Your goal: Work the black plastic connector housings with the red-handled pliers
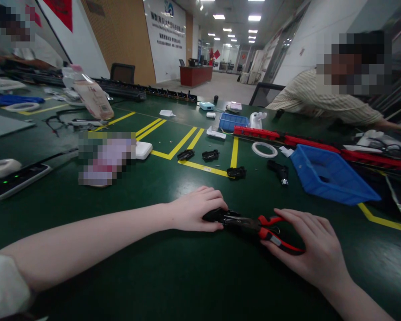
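My left hand (200, 208) is closed around a small black part (215, 216), holding it low over the green table. In my right hand (316, 243) are red-handled pliers (265, 229), with the fingers and thumb on the two handles. The dark jaws point left and meet the black part; whether they grip it I cannot tell. Beyond my hands lie three similar black parts: one on the left (186, 154), one in the middle (210, 154) and one nearer me (236, 172). A black tool with a shiny metal tip (280, 172) rests to their right.
A blue bin (330, 176) stands at the right, beside a roll of tape (264, 150) and a long red strip (307, 142). At the left are a phone (108, 160), a white box (143, 150) and a bottle (92, 93). Two other people sit at the table.
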{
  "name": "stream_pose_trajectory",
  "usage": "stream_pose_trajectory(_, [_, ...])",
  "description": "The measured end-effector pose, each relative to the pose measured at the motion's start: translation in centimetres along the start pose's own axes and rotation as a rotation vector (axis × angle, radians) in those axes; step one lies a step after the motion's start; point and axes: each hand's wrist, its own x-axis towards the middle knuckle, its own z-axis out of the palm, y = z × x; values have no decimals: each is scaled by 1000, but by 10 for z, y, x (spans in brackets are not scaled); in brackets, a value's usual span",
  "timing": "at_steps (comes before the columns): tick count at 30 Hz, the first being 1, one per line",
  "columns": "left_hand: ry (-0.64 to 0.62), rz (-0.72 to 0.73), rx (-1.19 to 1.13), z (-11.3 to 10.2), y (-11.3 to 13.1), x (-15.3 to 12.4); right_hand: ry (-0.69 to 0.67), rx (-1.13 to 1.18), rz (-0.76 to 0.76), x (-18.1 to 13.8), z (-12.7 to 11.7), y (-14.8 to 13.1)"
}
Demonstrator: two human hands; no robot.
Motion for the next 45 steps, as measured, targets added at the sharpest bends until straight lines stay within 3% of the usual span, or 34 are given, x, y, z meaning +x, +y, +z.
stream_pose_trajectory(31, [5, 29, 22, 2, -1, 0, -45, 35, -31, 1, -3, -2])
stream_pose_trajectory(45, [8, 56, 23, 2, -3, 0, -15, -83, -123, 1, -4, 3])
